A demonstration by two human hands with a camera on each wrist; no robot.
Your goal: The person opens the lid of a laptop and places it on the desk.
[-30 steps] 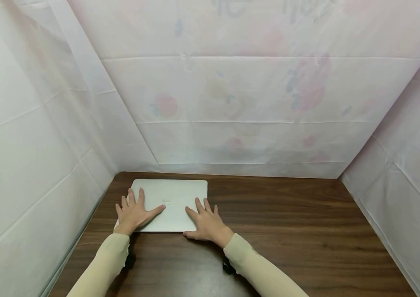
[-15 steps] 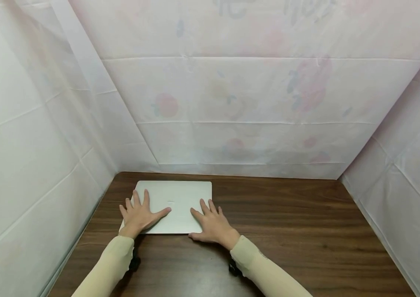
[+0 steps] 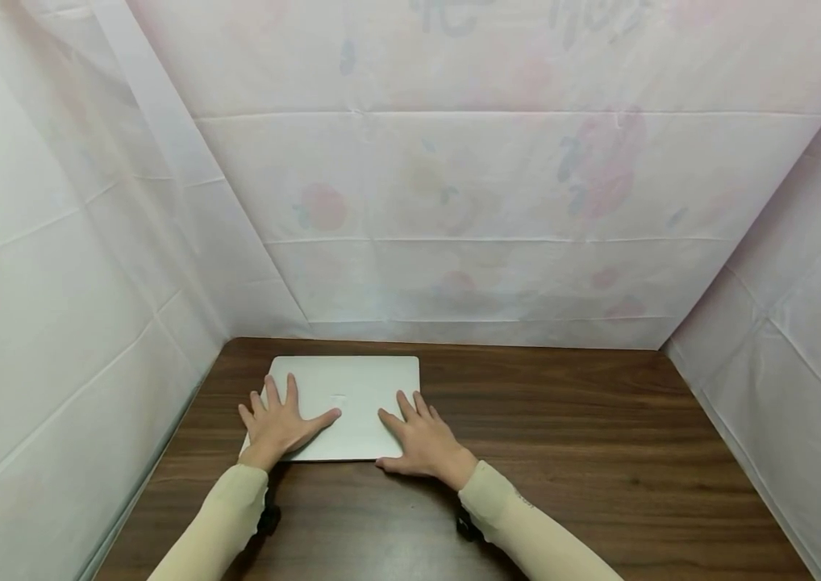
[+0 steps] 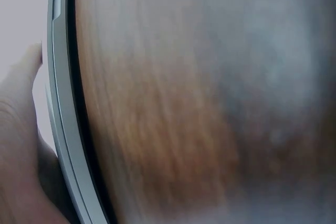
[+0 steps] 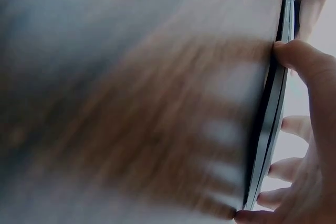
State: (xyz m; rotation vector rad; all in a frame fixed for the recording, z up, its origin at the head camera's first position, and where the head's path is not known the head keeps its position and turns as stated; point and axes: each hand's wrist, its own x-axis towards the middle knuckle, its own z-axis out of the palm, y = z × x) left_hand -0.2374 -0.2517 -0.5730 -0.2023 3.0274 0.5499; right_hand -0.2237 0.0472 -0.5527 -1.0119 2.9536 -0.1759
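Big white cloth walls [image 3: 498,186] w/ faint pink fruit pics stand behind the table and on its L & R sides. The brown wood table [image 3: 585,436] is next in size. It goes a long way to the R of the laptop, so lots of room there. On the L there's a narrower bit of wood, and at the back just a thin strip. More wood is in front, near the person.

The silver laptop [image 3: 356,379] lies flat on the back L part of the table, lid down. Its front edge is thin, w/ a dark line under it.

Pale sleeves [image 3: 527,516] cover both arms. The L hand [image 3: 278,426] rests on the lid's L side, fingers spread and straight, outer ones past the L edge. The R hand [image 3: 425,445] is by the front R corner, fingers spread, thumb tip touching the front edge. Both just touch the laptop; neither is clenched round it.

A black thing [image 3: 465,524] sits under each wrist, too small to tell what. A tiny mark [image 3: 339,398] is mid-lid, b/w the hands.
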